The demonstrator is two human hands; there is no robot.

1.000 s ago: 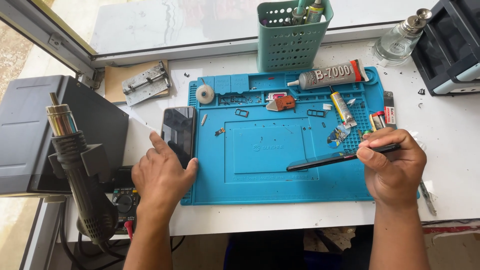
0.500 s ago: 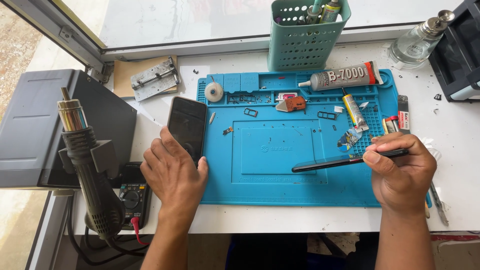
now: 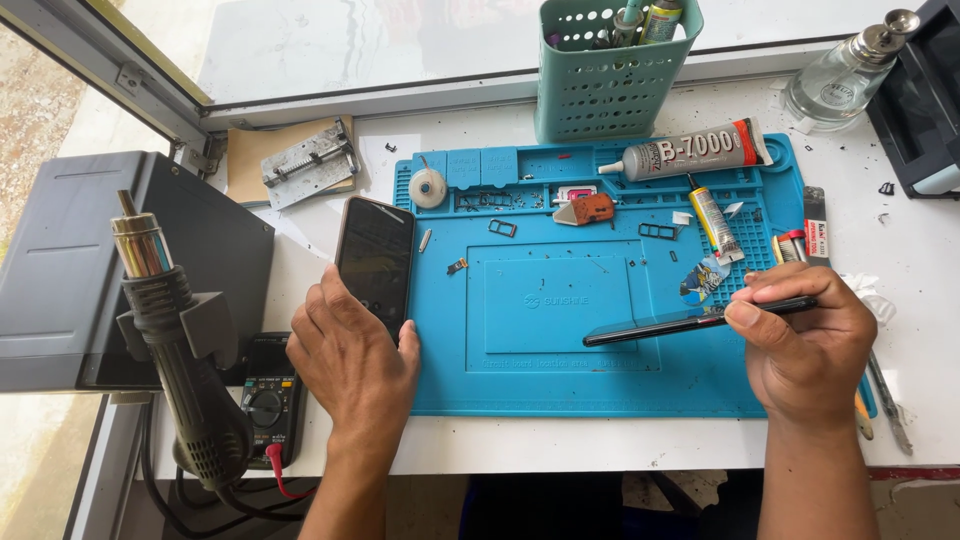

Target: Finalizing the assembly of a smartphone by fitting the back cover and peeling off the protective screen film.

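My left hand point(image 3: 350, 365) grips the lower end of a black phone point(image 3: 375, 255), dark screen up, at the left edge of the blue work mat point(image 3: 560, 380). Over the mat's right half, my right hand point(image 3: 810, 345) pinches one end of a thin black panel point(image 3: 660, 325). The panel is seen edge-on and points left across the mat. The two hands are well apart.
A glue tube point(image 3: 690, 152), a small tube point(image 3: 712, 215), a tape roll point(image 3: 428, 187) and small parts lie along the mat's back. A teal basket point(image 3: 610, 75) and glass bottle point(image 3: 845, 75) stand behind. A hot-air gun point(image 3: 185, 370), multimeter point(image 3: 268, 400) and grey box point(image 3: 80, 260) sit left.
My left hand went from resting beside the phone to closing around its lower end and lifting it a little. My right hand keeps the black panel in much the same place.
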